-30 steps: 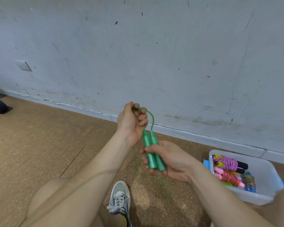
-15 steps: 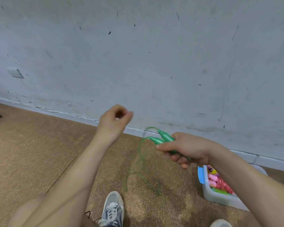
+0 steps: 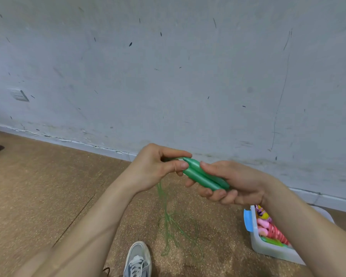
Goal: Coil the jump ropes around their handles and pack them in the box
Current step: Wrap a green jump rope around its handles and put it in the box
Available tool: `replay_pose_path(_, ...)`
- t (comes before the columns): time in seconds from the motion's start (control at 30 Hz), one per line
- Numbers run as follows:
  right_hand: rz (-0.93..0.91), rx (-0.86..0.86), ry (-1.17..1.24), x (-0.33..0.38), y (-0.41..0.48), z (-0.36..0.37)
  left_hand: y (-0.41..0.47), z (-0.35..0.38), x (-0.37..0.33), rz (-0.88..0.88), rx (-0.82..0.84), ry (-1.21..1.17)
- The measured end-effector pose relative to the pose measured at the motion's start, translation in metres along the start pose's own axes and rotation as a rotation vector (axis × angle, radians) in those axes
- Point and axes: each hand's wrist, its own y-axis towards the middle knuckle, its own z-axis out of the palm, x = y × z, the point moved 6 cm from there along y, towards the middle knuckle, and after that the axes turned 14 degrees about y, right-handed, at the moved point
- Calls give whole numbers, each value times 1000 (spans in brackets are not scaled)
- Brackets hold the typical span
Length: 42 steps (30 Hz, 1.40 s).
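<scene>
Note the two green handles (image 3: 205,175): they are smooth moulded plastic with a satin gloss that shows pale light streaks along their length. The green cord (image 3: 164,208) running from them looks like thin, slick plastic line. The floor (image 3: 48,186) under you is a matt, grainy, cork-like sheet with fine speckling. The wall (image 3: 168,76) carries matt paint, scuffed and marked. The box (image 3: 272,251) is translucent, milky plastic with a smooth blue plastic clip (image 3: 247,220). Your shoe (image 3: 138,258) has a grey cloth upper and white woven laces.

Soft, even light is washing the scuffed pale-grey wall (image 3: 188,76); faint shadows are falling on the speckled brown floor (image 3: 48,186); edges are bowing.
</scene>
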Motion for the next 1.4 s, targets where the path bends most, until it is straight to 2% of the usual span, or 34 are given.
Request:
replay_pose_path(0.1,-30,38,-46,1,0,7,-2,-2,-6,2,-67,-106)
replay_pose_path(0.13,-50,62,-40,1,0,10,-1,2,-5,-15,-76,-224)
replay_pose_path(0.2,-110,107,2,1,2,15,2,16,1,-47,-53,-615)
replay_pose_path(0.27,-199,87,111,2,4,17,4,33,9,-107,-60,-946)
replay_pose_path(0.3,-248,47,183,5,5,16,5,39,14,-151,-78,-1004)
replay_pose_path(0.33,-298,-13,238,9,4,14,5,42,17,-183,-110,-958)
replay_pose_path(0.37,-345,-100,255,13,3,10,5,41,19,-182,-150,-789)
replay_pose_path(0.4,-379,-206,237,15,3,4,5,38,20,-149,-189,-466)
replay_pose_path(0.43,-399,-317,200,15,3,-2,7,36,15,-101,-201,-4)
replay_pose_path(0.5,-418,-503,108,12,6,-14,7,47,3,-1,-115,884)
replay_pose_path(0.53,-418,-578,52,10,9,-18,5,54,-4,57,-110,1143)
replay_pose_path(0.63,-391,-763,-207,6,10,-24,0,70,-29,228,-11,1435)
replay_pose_path(0.7,-381,-814,-465,8,10,-23,2,76,-26,289,65,1448)
replay_pose_path(0.8,-311,-784,-831,7,11,-16,2,72,-19,327,126,1409)
replay_pose_path(0.87,-246,-733,-976,5,11,-13,0,67,-9,309,158,1247)
replay_pose_path(0.97,-259,-692,-1031,5,12,-8,-1,59,-2,262,208,1068)
replay_pose_path(1.13,-407,-690,-1066,12,11,-4,2,45,-3,122,138,914)
replay_pose_path(1.23,-413,-657,-1081,12,12,-4,0,35,-8,78,29,677)
replay_pose_path(1.3,-416,-630,-1085,11,14,-6,-1,35,-10,84,13,593)
replay_pose_path(1.4,-431,-584,-1088,8,14,-6,-1,38,-15,168,17,623)
